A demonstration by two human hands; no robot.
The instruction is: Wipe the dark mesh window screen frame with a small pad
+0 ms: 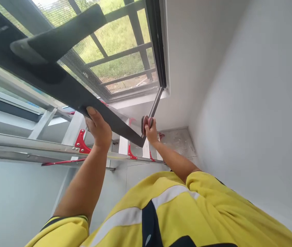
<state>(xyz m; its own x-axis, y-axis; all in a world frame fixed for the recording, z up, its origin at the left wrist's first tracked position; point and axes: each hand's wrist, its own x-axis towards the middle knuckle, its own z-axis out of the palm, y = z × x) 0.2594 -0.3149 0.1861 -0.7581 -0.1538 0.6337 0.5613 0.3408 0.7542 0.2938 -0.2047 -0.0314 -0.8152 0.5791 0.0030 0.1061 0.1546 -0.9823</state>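
A dark grey window sash (66, 87) with a mesh screen is swung open toward me, a large lever handle (63, 34) on its upper part. My left hand (99, 130) is closed round the sash's near edge, thumb on top. In my right hand (151, 133) is a small pinkish scrub brush (145, 124), its dark bristles facing left. The brush is at the sash's bottom rail (156, 101), close to the lower corner. Whether the bristles touch the rail, I cannot tell.
An aluminium ladder (45, 147) with red brackets (81, 141) stands below and left of the sash. Dark bars (120, 55) cross the window opening, with grass outside. A plain white wall (249, 103) rises on the right, and grey floor tiles (178, 140) lie below.
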